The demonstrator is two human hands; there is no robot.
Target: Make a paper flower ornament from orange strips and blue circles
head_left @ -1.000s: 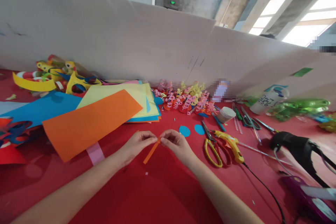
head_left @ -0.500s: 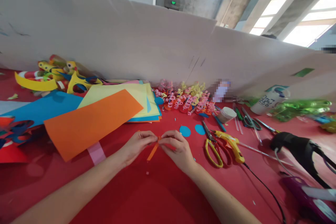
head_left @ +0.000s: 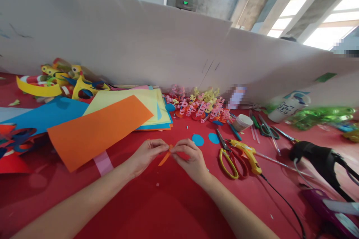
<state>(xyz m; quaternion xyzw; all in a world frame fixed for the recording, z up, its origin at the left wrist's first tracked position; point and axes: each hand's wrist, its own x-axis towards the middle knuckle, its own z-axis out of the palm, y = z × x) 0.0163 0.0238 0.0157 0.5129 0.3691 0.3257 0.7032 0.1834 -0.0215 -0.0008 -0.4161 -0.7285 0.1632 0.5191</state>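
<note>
Between my fingertips is a narrow orange paper strip (head_left: 164,159), its loose end slanting down toward the red table. My left hand (head_left: 147,155) pinches the strip's upper end from the left. From the right, my right hand (head_left: 190,158) pinches it at nearly the same spot, so the fingers hide that end. Just beyond my right hand lie two blue paper circles, one nearer (head_left: 198,140) and one farther right (head_left: 214,138). Scissors with yellow and red handles (head_left: 229,162) rest to the right, beside a yellow glue gun (head_left: 249,155).
An orange sheet (head_left: 99,132) tops stacked coloured paper at left. Pink and yellow paper curls (head_left: 200,106) stand against the white partition (head_left: 126,41). A white cup (head_left: 242,122), a black-handled tool (head_left: 311,157) and a purple device (head_left: 328,209) are at right. The glue gun's cord runs toward the front edge.
The strip's loose end has drawn slightly up toward my fingers, so less of it hangs out. Both hands stay in nearly the same place.
</note>
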